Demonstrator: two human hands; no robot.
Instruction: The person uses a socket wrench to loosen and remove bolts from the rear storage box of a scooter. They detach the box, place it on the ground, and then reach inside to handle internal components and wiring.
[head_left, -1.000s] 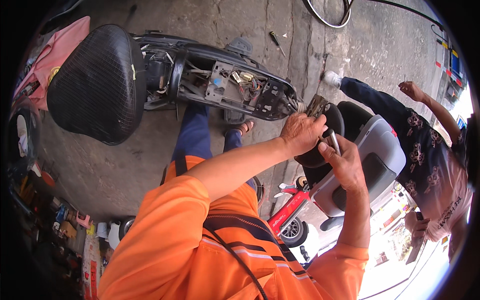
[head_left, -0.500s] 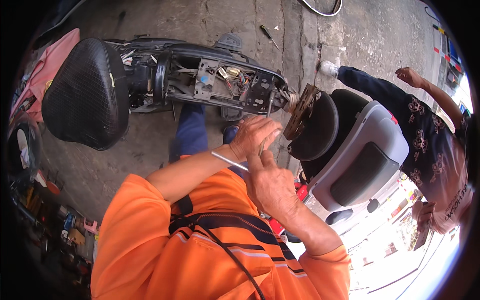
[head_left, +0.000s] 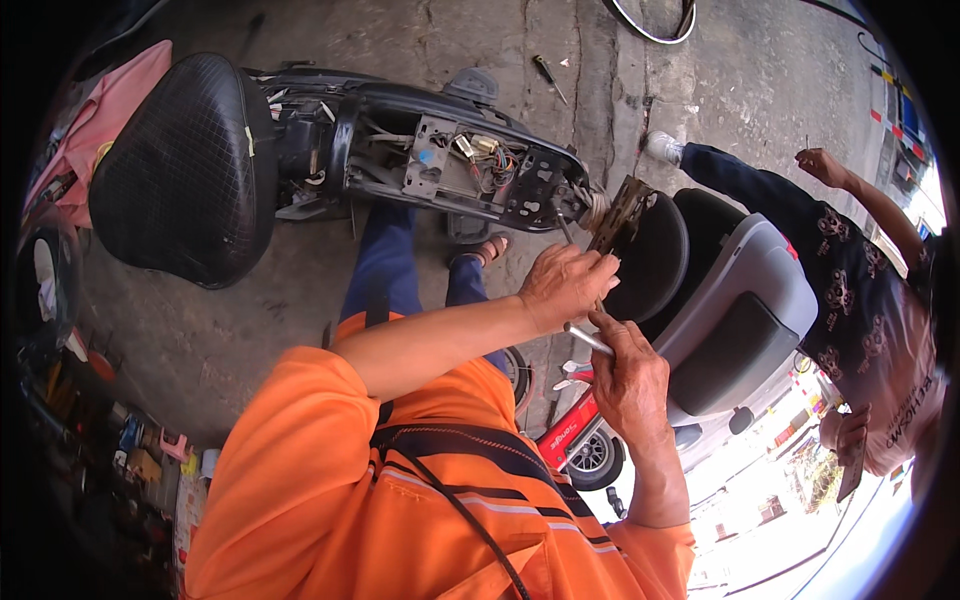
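Observation:
Both my hands are on a long metal T-handle wrench [head_left: 590,339] held at a slant. My left hand [head_left: 568,287] is closed round its shaft. My right hand [head_left: 632,378], nearer me, grips the silver crossbar end. The shaft [head_left: 565,228] reaches up to the end of a stripped black scooter body [head_left: 465,160], but its exact contact there is too small to make out. Bare plates, connectors and coloured wires [head_left: 490,160] show in the open body. A rusty metal bracket [head_left: 622,215] sits beside this end, against a dark padded backrest [head_left: 655,255].
A black scooter seat [head_left: 185,170] is at the left, near a pink cloth [head_left: 110,120]. Right of me stand a grey top box [head_left: 745,310] and another person [head_left: 840,260]. A screwdriver [head_left: 549,78] lies on the concrete. A red vehicle part [head_left: 570,430] with a wheel is below.
Both my hands and the wrench have moved to the right, and the shaft now slants instead of standing nearly straight. My view has shifted a little too.

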